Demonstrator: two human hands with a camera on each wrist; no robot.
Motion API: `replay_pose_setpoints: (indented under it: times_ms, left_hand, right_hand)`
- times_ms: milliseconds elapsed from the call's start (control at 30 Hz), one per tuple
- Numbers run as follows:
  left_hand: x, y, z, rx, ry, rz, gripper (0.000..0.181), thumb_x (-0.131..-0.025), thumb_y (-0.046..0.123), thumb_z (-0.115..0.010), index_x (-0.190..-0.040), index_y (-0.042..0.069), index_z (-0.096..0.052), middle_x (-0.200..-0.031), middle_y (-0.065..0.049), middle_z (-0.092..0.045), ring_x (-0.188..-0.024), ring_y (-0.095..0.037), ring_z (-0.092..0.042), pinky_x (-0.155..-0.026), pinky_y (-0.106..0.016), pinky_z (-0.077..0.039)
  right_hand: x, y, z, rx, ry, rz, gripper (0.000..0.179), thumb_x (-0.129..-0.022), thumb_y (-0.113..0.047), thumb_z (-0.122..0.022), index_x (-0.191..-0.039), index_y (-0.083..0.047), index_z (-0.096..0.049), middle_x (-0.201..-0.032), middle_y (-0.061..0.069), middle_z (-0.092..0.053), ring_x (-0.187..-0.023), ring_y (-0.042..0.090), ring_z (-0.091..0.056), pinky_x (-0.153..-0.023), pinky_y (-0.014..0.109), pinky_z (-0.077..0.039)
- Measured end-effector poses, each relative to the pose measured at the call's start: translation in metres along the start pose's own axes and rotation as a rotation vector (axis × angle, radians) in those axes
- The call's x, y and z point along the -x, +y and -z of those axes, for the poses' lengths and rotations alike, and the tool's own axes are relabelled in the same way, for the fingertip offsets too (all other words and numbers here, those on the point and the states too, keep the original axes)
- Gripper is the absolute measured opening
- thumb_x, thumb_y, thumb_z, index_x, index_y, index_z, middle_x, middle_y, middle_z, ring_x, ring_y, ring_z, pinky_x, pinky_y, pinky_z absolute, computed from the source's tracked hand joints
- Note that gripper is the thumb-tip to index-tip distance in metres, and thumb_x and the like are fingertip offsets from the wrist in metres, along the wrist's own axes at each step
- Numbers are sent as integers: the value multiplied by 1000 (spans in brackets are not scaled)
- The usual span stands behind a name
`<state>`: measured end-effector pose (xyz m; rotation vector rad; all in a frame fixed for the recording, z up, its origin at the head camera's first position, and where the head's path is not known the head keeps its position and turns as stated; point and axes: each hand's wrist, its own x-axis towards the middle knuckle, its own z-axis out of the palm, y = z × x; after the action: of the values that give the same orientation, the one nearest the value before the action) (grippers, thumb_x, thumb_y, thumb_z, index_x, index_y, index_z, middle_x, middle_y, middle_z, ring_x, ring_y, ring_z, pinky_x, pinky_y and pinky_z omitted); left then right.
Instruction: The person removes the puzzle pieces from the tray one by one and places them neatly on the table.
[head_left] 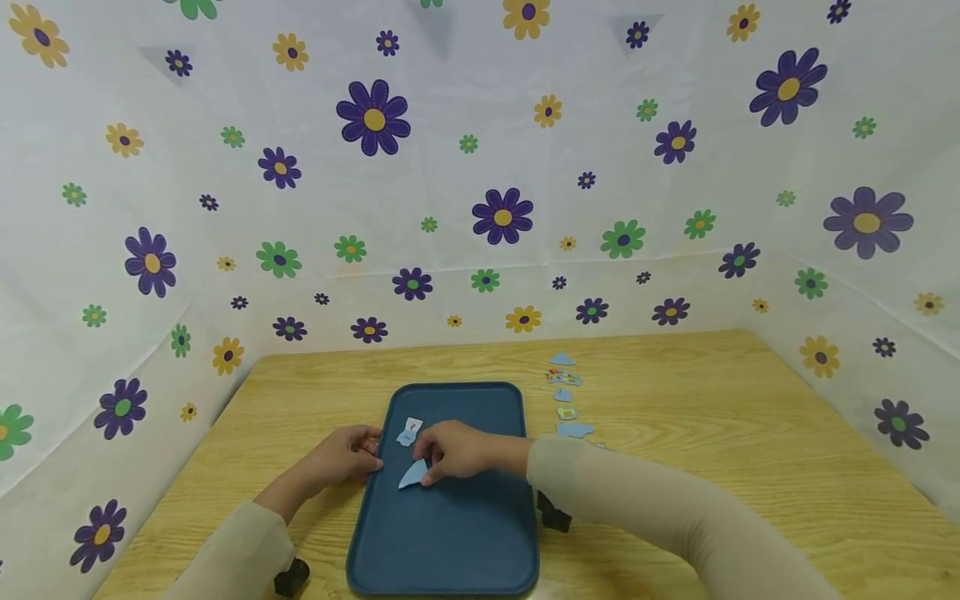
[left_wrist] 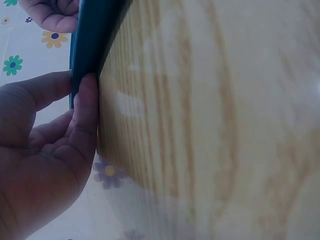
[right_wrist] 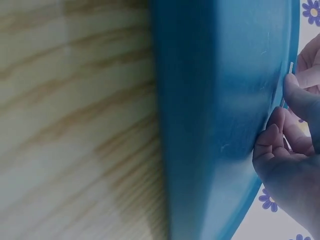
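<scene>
A blue tray (head_left: 450, 542) lies on the wooden table. My right hand (head_left: 454, 451) is over its left half and pinches a light-blue, pointed puzzle piece (head_left: 411, 475) between thumb and fingers. Edge-on in the right wrist view, a thin pale edge of the piece (right_wrist: 291, 68) shows at the thumb of the right hand (right_wrist: 290, 150). Just beyond, a white and light-blue piece with small print (head_left: 408, 432) lies on the tray. My left hand (head_left: 343, 455) holds the tray's left rim; in the left wrist view the left hand's thumb and a finger (left_wrist: 88, 92) are on either side of it.
Right of the tray, several flat pieces lie in a column on the table, among them a light-blue one (head_left: 574, 430), a yellow-marked one (head_left: 566, 412) and a colourful one (head_left: 564, 377). My right sleeve partly covers the near end. A flower-patterned sheet (head_left: 450, 183) surrounds the table.
</scene>
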<state>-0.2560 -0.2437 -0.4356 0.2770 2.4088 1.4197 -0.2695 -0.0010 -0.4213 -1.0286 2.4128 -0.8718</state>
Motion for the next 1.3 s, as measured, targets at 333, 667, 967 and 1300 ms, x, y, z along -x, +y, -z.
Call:
replay_pose_setpoints:
  times_ms: [333,667,967,1300]
  left_hand:
    - [1,3,-4,-14,28,19,51,-86,-1,-67,-133,-10,-48,-92,-11,-53,-80,-22,-54,-69,-36,-53]
    - [1,1,-2,-18,32,18,51,-85,-2,-67,-132,-10,-48,-95,-12,-54,-82,-22,-55,-69,-36,-53]
    - [2,2,-2,-13,24,8,52,-86,0,-67,-133,-10,-48,-94,-12,-53,-82,-22,-55,-69,-36,-53]
    - [0,-1,-2,-14,26,14,51,-87,0,-67,-133,-9,-48,-95,-12,-53,-81,-22,-55,-69,-35,-53]
  right_hand:
    - [22,11,4,-87,66,-11,29,-85,-11,-76,-111,-6,-65,-80,-5,-57,-68,6,-50,-62,21,-42]
    - [50,18,8,-122,191,-35,32,-83,-12,-77,-112,-3,-66,-77,-4,-57,-66,7,-50,-61,22,-42]
    - [75,28,11,-178,297,-45,31,-82,-11,-78,-110,-3,-67,-76,-2,-56,-67,11,-50,-61,25,-44]
    - [102,41,20,-292,381,-90,30,-84,-10,-76,-110,-2,-64,-71,1,-57,-63,15,-50,-55,26,-41]
